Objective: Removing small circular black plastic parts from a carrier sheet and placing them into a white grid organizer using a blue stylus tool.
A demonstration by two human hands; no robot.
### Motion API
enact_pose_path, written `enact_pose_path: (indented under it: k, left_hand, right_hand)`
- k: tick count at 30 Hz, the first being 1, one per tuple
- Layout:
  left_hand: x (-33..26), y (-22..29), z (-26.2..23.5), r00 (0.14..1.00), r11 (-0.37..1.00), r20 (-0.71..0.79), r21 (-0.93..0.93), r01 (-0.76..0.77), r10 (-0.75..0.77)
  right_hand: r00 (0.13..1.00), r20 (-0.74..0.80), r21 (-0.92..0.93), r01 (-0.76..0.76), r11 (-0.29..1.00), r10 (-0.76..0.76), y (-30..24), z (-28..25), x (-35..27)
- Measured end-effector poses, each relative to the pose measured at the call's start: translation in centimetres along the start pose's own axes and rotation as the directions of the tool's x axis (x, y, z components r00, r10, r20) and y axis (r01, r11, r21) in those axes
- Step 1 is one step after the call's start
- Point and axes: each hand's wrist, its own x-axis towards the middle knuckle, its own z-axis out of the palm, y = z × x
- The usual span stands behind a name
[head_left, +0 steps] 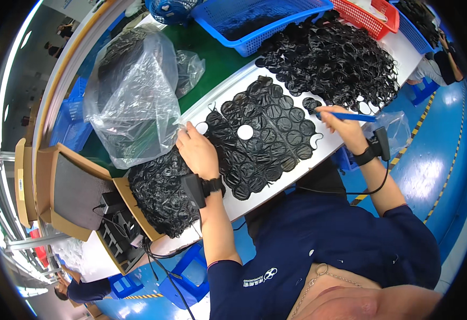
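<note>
While rings blur uncountably at bench edge — left hand [197, 152] flat on black rings [268, 136], right hand [344, 128] pinching one blue tool [351, 116].

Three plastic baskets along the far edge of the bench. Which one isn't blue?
The red basket, between the big blue basket and the smaller blue basket holding black rings. It is the only red one; both others are blue.

Bright, even overhead light — sharp centre, fisheye-bent rim, floor glare.
</note>
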Motion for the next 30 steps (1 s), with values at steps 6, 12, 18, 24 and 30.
enact_pose_path:
  k: [6, 12, 18, 24, 30]
  left_hand:
    - [-5.5, 9.7, -2.4, 0.835, 0.755, 0.129, -0.518, -0.403, 0.535]
    - [-8.7, 11.9, -1.3, 0.731, 0.708, 0.228, -0.540, -0.455, 0.643]
    - [-9.0, 11.7, -1.2, 0.725, 0.697, 0.217, -0.547, -0.465, 0.654]
    - [-9.0, 11.7, -1.2, 0.728, 0.697, 0.225, -0.561, -0.446, 0.647]
    - [-8.9, 11.7, -1.2, 0.735, 0.698, 0.222, -0.567, -0.437, 0.641]
  right_hand:
    - [0.989, 0.118, 0.053, -0.100, 0.994, 0.093, 0.7, 2.4, -1.8]
    - [0.997, 0.054, -0.232, 0.065, 0.971, -0.053, 0.7, 2.4, -2.2]
    - [0.994, 0.068, -0.230, 0.098, 0.968, -0.085, 1.0, 2.5, -2.2]
    - [0.989, 0.062, -0.254, 0.147, 0.956, -0.136, 1.1, 2.6, -2.1]
    - [0.991, 0.079, -0.259, 0.122, 0.958, -0.105, 0.7, 2.6, -2.0]
